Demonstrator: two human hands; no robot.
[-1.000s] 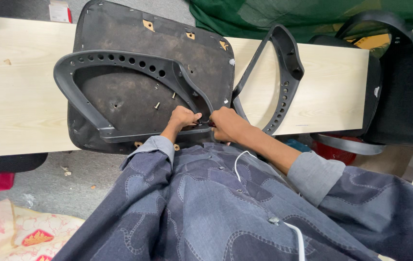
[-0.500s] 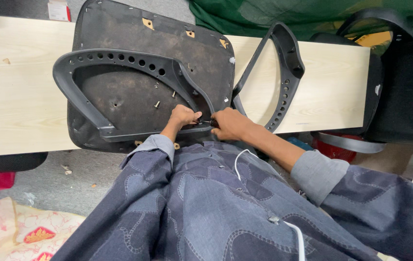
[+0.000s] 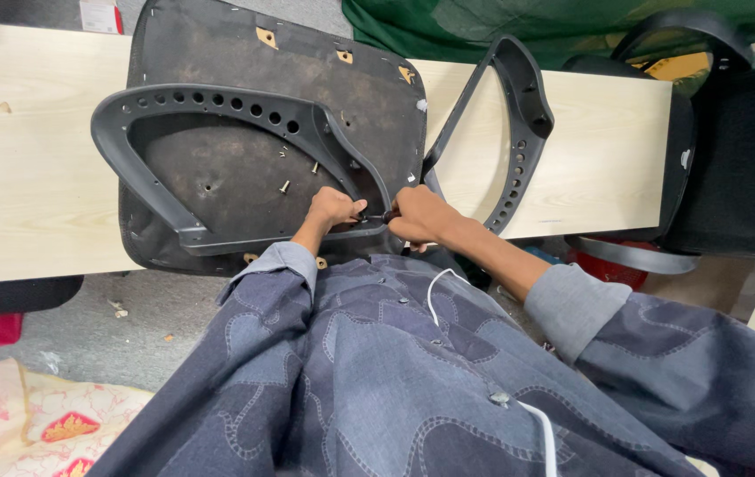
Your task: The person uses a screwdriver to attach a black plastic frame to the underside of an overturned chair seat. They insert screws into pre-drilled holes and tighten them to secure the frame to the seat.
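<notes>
Seat: an upturned black office-chair seat base point(image 3: 245, 115), its rough fabric underside facing up, lay on the pale wooden counter point(image 3: 24, 177), its near edge overhanging toward the person.
Armrests: a grey perforated plastic armrest loop point(image 3: 218, 102) sat across the underside; a second one point(image 3: 523, 124) stood at the right edge.
Left hand: the left hand point(image 3: 335, 208) was curled closed at the near end of the loop.
Right hand: the right hand point(image 3: 420, 215) gripped a small dark-handled tool point(image 3: 383, 216), its fingers wrapped tight.
Loose parts: small metal screws point(image 3: 285, 185) lay on the underside.
Handling: the seat looked stiff, bulky and fairly heavy, best held by its rim; the loop seemed rigid and light.
</notes>
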